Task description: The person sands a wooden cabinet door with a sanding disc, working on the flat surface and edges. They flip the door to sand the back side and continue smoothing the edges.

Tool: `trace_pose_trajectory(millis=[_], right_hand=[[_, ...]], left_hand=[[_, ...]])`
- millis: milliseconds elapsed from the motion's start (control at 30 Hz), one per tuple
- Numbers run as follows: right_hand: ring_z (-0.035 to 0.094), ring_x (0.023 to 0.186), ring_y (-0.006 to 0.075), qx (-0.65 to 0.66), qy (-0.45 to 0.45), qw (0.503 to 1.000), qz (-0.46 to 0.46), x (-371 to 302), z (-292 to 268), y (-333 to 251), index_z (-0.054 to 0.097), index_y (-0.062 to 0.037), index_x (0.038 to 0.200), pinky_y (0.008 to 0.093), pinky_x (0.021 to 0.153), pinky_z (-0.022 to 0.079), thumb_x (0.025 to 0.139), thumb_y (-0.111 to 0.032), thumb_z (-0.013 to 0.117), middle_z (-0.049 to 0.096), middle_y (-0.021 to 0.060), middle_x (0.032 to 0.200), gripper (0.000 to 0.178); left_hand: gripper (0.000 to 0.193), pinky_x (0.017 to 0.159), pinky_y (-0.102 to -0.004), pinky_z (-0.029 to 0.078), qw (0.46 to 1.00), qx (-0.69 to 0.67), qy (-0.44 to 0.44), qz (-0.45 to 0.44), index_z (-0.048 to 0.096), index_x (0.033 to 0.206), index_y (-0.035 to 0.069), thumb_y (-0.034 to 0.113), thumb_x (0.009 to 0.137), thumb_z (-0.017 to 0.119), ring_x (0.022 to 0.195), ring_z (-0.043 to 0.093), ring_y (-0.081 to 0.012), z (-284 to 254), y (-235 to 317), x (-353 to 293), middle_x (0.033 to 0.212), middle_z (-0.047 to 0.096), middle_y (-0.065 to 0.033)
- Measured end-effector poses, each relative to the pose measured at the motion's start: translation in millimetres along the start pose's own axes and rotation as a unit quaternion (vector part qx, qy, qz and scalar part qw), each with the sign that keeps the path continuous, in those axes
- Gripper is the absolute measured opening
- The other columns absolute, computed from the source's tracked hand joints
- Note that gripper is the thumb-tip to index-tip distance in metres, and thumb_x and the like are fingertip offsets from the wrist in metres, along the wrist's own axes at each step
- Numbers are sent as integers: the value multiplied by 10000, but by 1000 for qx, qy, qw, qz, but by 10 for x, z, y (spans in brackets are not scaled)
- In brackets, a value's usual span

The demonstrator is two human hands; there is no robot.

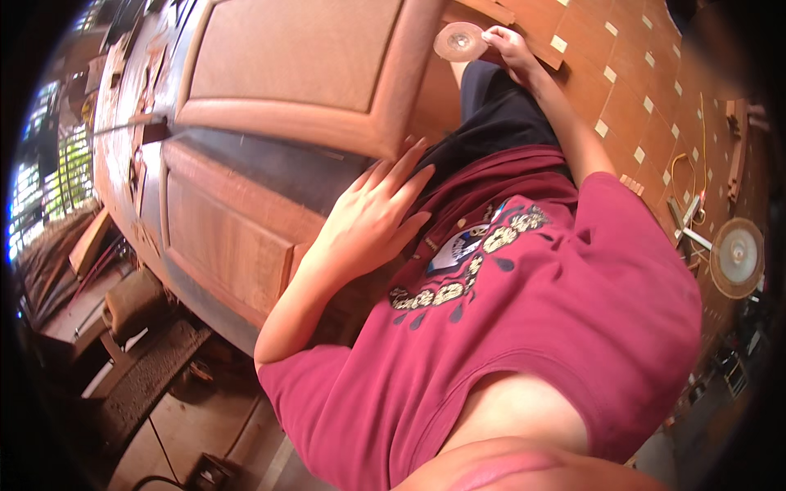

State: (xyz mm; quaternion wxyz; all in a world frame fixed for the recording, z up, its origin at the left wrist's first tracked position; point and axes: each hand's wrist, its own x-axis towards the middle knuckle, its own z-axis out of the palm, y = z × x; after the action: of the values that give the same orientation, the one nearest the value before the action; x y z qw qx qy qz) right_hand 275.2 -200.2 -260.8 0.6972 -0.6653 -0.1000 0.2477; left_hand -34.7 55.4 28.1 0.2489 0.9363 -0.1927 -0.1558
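In my right hand (512, 47), at the top of the view, a round pale pinkish disc (449, 47) with a shiny centre is pinched by its edge. What kind of disc it is I cannot make out. My left hand (372, 214) is open, fingers spread, in front of my dark trousers. It is nearest the corner of a framed wooden panel (372, 135); whether a fingertip touches it, I cannot tell. That panel lies on a dark work surface (254, 159). A second wooden panel (233, 229) lies beside it, nearer the left edge.
Thin wood strips (147, 78) lie along the table's far left side. A dusty beam (151, 372) and a rolled brown bundle (135, 299) are at the lower left. Tiled floor (606, 86) spreads to the right, with a pale round fan-like object (738, 258) and yellow cord (676, 168).
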Motion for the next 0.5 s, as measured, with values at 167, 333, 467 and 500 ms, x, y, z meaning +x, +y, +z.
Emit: trace_pose_trajectory(millis=[167,333,467,500], right_hand=[[678,934,104,197,9,980,1,-972,-143,-661,642,-50,1087,303,881,557,1063,-202,629,677,7,984,155],[670,912,108,242,49,967,-61,-1353,-362,-1105,649,-71,1048,312,817,570,1051,-199,624,665,-3,962,130],[677,868,123,109,283,937,-172,-1273,-292,-1795,666,-30,1047,277,773,558,1038,-132,614,662,22,955,114],[677,847,120,-33,302,920,-247,-1236,-353,-1882,661,-8,1033,270,774,571,1027,-100,631,676,37,925,97]], left_hand=[[547,1214,-474,372,999,37,-20,-27,559,1457,25,240,970,682,1525,397,-348,25,-4,108,1638,434,-163],[527,1185,-457,406,993,104,-6,-52,575,1435,20,233,966,687,1524,406,-317,125,36,128,1609,475,-145],[520,1150,-435,439,979,115,15,-171,570,1434,24,240,978,695,1440,492,-324,649,-177,255,1539,528,-154],[523,1152,-433,439,968,49,7,-245,567,1437,24,242,979,695,1441,491,-319,896,-444,294,1540,528,-152]])
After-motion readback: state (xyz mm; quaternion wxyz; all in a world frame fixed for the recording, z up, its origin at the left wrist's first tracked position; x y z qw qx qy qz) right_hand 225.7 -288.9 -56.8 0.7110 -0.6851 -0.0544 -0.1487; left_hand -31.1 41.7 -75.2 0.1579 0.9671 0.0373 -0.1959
